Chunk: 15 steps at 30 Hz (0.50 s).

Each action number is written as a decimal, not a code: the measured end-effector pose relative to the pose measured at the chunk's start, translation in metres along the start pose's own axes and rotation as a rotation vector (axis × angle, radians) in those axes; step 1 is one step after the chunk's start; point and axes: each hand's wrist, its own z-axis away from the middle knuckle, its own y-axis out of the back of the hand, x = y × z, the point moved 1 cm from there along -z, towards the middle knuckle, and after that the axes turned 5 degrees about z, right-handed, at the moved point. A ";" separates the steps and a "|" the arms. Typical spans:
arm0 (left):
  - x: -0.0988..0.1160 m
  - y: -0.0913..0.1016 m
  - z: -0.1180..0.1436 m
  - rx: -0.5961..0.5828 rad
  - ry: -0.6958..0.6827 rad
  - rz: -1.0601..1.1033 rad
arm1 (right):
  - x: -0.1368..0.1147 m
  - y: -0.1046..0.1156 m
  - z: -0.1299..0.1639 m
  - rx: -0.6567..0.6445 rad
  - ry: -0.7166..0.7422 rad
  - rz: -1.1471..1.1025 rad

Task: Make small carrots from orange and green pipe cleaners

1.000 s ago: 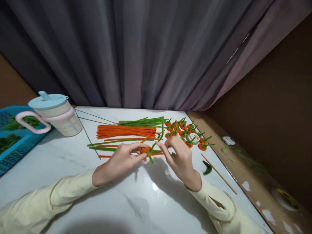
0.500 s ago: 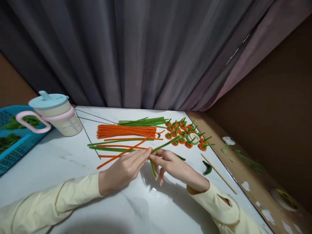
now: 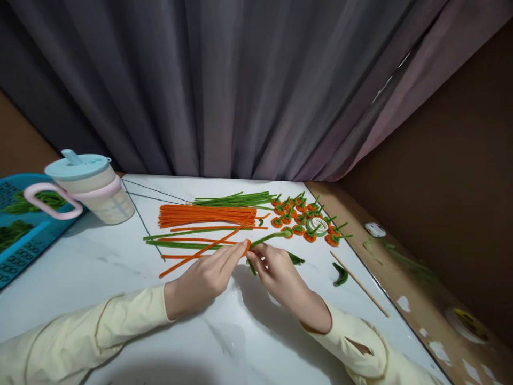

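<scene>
A blue tray [image 3: 24,235] lies at the far left edge of the white marble worktop [image 3: 120,272], with a lidded cup [image 3: 90,187] with a pink handle just beside it. Right of the cup lies a bundle of orange pipe cleaners [image 3: 206,215], and green pipe cleaners [image 3: 234,200] lie just behind that bundle.

In front of the bundle, the left hand [image 3: 204,278] has its fingers [image 3: 236,251] pinched together on one orange pipe cleaner [image 3: 200,251], which slants across the worktop towards the bundle. The right hand [image 3: 280,275] meets it fingertip to fingertip, fingers closed on a green pipe cleaner [image 3: 270,236] that curves away to the right of the bundle. The two strands join at the pinch.

Further right of the bundle sits a cluster of small orange-and-green pieces [image 3: 304,219] around a roll of tape [image 3: 318,225]. A thin wooden stick [image 3: 358,283] lies beyond, near the worktop's right edge.
</scene>
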 end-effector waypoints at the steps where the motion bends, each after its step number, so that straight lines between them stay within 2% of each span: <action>1: 0.000 0.000 0.000 0.001 -0.014 -0.017 | 0.000 0.000 0.000 0.004 0.005 0.009; 8: 0.003 0.005 -0.003 -0.039 -0.080 -0.109 | 0.000 -0.005 0.003 0.086 0.099 0.030; 12: 0.003 0.005 -0.003 -0.058 -0.065 -0.062 | 0.001 -0.006 0.005 0.003 0.104 0.016; 15: 0.003 0.006 -0.003 -0.081 -0.044 -0.015 | 0.001 -0.005 0.008 -0.068 0.133 0.117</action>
